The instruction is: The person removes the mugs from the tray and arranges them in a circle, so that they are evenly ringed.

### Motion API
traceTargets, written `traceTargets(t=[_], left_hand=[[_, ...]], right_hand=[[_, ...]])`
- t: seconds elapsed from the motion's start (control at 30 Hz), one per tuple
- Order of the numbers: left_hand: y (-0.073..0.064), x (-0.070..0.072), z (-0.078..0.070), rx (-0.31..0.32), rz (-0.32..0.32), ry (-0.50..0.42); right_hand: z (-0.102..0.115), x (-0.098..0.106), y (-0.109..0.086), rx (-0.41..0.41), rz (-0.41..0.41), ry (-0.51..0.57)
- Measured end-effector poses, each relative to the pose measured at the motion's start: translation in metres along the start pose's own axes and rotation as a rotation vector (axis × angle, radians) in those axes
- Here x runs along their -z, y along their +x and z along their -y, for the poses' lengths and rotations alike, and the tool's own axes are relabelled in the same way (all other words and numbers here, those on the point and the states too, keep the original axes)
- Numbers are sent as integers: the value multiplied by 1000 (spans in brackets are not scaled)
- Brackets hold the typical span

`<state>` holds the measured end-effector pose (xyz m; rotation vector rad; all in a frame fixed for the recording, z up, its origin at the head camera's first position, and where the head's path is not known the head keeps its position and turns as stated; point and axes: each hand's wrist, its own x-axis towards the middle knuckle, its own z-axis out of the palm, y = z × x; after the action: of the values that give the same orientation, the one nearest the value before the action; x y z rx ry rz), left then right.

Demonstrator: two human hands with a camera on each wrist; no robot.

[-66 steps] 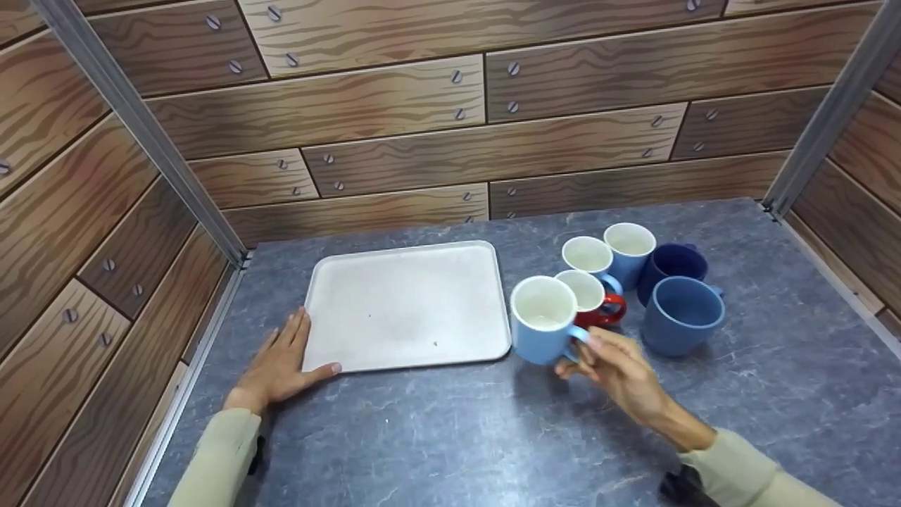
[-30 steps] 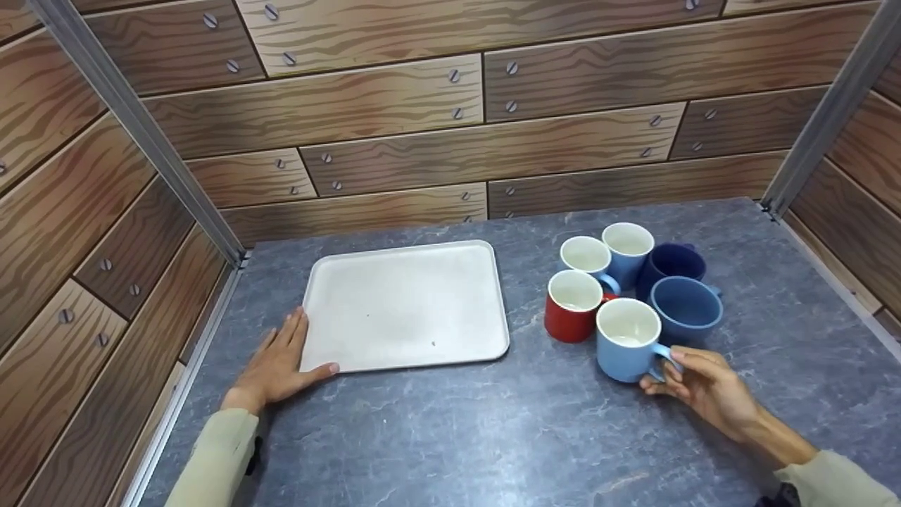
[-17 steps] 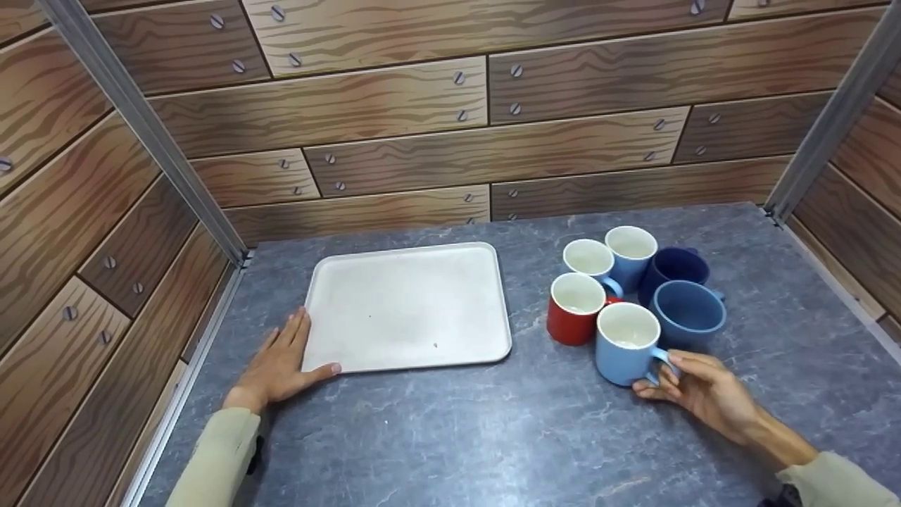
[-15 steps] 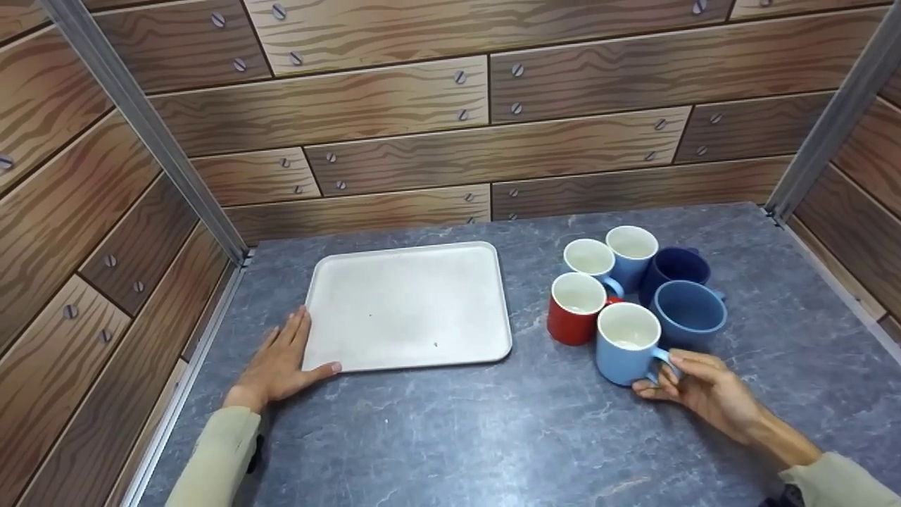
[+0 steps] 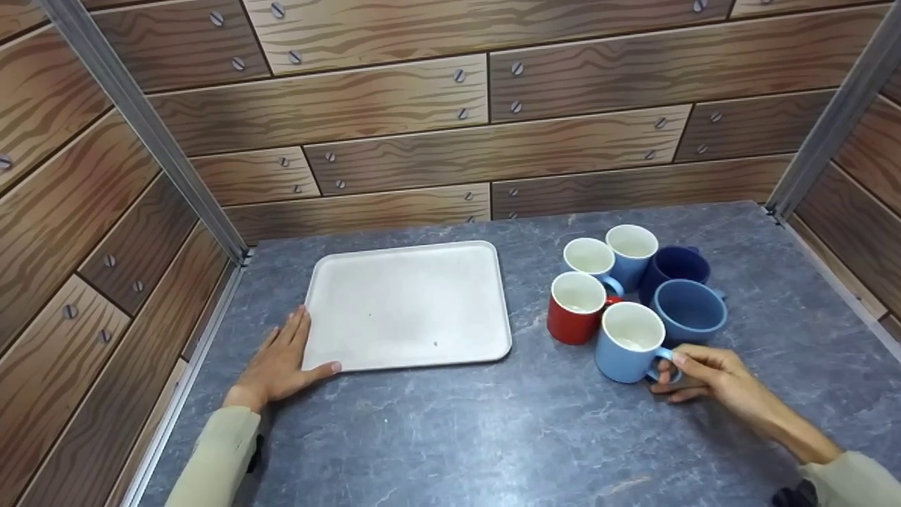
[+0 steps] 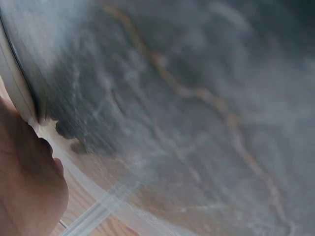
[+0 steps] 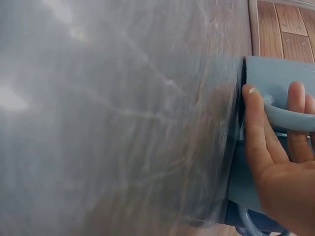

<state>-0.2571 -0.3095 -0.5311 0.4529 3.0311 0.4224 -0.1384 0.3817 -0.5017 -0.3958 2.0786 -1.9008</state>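
My right hand [image 5: 711, 377] pinches the handle of a light blue mug [image 5: 623, 358] with a white inside, at the front of a group of mugs. The mug leans slightly toward its handle. In the right wrist view, fingers [image 7: 256, 128] lie beside the light blue wall and around the handle [image 7: 290, 119]. Just behind the held mug stand a red mug [image 5: 569, 324] and a wide medium-blue mug [image 5: 686, 327]. My left hand [image 5: 278, 366] lies flat with fingers spread at the left edge of a white tray [image 5: 408, 310], its thumb at the near left corner.
Behind the red mug are two more light blue mugs, one nearer [image 5: 588, 257] and one farther [image 5: 632, 246], plus a dark blue mug [image 5: 676, 271]. Wood-patterned walls [image 5: 422, 162] enclose the grey marbled table [image 5: 450, 436] at the back and sides.
My right hand brought the light blue mug from the tray's right edge rightward to the front of the group. Since half a second ago its rim has tipped slightly right. The left hand stays put.
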Motion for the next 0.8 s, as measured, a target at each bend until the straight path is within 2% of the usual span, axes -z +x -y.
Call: traceTargets(t=[0.17,0.47,0.57,0.67,0.8], left_hand=[[-1,-1,1,6,10,-5],[-5,0,6,8,-12,4],[-7,0,8,10,-13,5],[-8,0,8,12,-13,2],[-7,2,7,12,-12,7]], right_hand=[[-1,-2,0,-22,-47,-97],[-4,-6,8,23,-97,-104],[-4,-8,11,38,-139,-147],[-3,-11,13,75,-228,-210],[-2,-19,13,149,-434,-378]])
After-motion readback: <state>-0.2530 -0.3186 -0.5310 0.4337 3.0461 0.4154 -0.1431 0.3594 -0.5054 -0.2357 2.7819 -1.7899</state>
